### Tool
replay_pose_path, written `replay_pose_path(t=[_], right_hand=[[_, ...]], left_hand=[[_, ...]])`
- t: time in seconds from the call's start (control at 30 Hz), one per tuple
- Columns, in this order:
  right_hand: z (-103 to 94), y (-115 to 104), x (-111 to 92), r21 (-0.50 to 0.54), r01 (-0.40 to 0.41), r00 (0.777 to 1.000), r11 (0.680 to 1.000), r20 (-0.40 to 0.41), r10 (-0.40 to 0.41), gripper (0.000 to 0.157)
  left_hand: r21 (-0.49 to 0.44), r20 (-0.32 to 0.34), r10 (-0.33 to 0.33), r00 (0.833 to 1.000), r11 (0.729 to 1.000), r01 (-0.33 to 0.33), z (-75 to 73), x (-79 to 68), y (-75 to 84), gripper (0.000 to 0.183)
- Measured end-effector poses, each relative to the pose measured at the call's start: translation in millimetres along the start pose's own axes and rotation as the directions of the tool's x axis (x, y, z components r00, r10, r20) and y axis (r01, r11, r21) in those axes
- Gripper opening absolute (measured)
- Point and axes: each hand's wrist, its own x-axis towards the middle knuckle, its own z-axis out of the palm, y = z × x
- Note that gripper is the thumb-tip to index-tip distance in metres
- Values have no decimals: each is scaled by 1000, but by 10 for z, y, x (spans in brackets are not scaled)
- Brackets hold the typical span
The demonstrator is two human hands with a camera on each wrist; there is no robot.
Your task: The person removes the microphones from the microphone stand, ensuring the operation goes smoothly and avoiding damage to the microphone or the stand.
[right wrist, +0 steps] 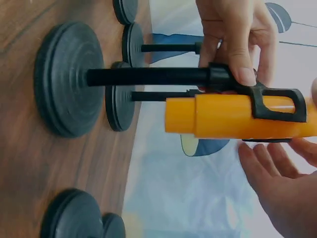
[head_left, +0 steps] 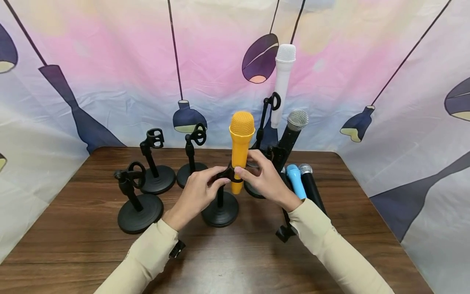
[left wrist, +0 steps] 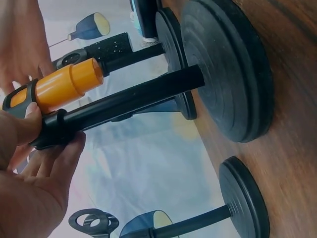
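A yellow microphone (head_left: 240,141) stands upright in the ring clip (right wrist: 256,103) of a black microphone stand (head_left: 220,212), its lower end poking out below the clip. My left hand (head_left: 198,190) pinches the joint under that clip between thumb and fingers; in the left wrist view the thumb lies on top of it. On the other side, my right hand (head_left: 266,179) holds the microphone's body at clip height, thumb in front and fingers round the far side. The round base (left wrist: 228,69) of this stand rests on the table.
Several black stands with unfilled clips, one a stand (head_left: 139,212), are at the left. Behind my right hand, a white microphone (head_left: 282,81) and a black microphone (head_left: 288,141) stand tilted. A blue microphone (head_left: 295,181) and another black microphone (head_left: 313,190) lie on the wooden table (head_left: 349,228).
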Motion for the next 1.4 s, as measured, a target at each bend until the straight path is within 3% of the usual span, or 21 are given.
replay_pose_path(t=[0.2, 0.43, 0.7, 1.07, 1.4], right_hand=[[-28, -33, 61, -57, 65, 997, 996, -43, -68, 37], [5, -82, 59, -229, 89, 988, 969, -102, -115, 30], [59, -115, 47, -318, 92, 979, 944, -145, -144, 27], [29, -110, 38, -263, 132, 981, 956, -107, -165, 31], [73, -132, 92, -289, 154, 960, 945, -181, -212, 28]], left_hand=[[-15, 33, -8, 999, 1000, 9, -14, 13, -12, 31], [-20, 69, -35, 997, 999, 37, -21, 10, -23, 31], [-12, 73, -40, 997, 999, 41, -31, 6, -9, 30], [-12, 85, -49, 995, 999, 51, -38, 6, 9, 30], [26, 93, -29, 995, 999, 26, -63, 42, 21, 31]])
